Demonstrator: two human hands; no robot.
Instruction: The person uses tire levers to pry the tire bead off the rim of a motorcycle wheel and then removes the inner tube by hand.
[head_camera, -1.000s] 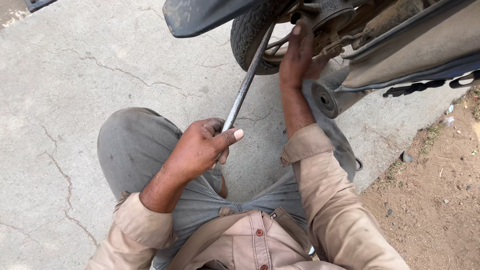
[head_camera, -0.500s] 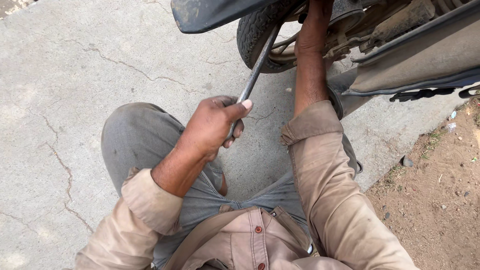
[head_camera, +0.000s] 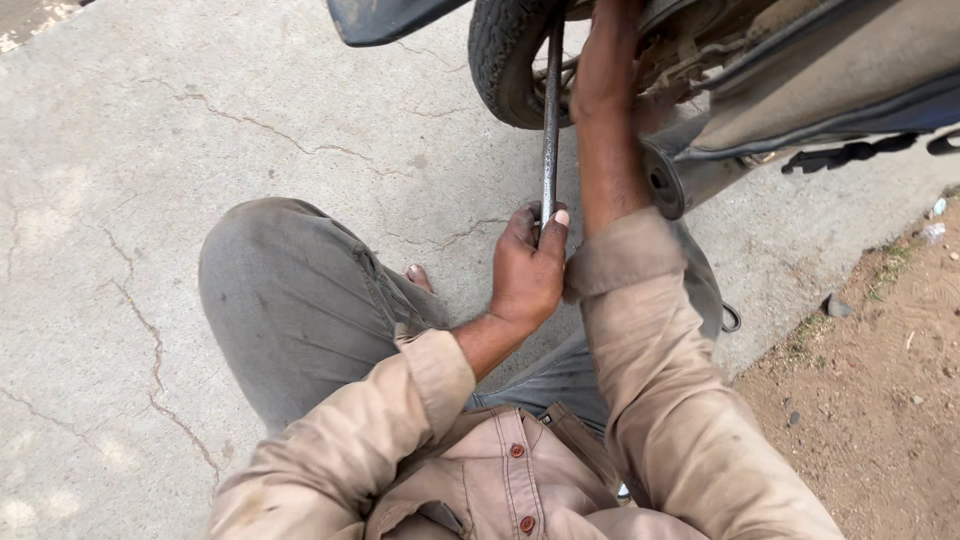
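My left hand (head_camera: 530, 265) grips the lower end of a long dark metal bar (head_camera: 549, 120). The bar runs almost straight up to the rear wheel (head_camera: 500, 60) of a motorcycle at the top of the view. My right forearm (head_camera: 605, 130) reaches up beside the bar into the wheel area. The right hand itself is at the top edge, mostly cut off, so its fingers cannot be read. A round exhaust pipe end (head_camera: 662, 180) sits just right of that forearm.
I squat on cracked concrete (head_camera: 150, 200), my grey-trousered knee (head_camera: 290, 290) at the left. A dark mudguard (head_camera: 385, 18) overhangs at the top. Bare dirt with small stones (head_camera: 870, 380) lies to the right past the concrete edge.
The bar has swung from a slant to nearly upright. My left hand moved right with it, close against my right sleeve. My right hand has gone higher into the wheel.
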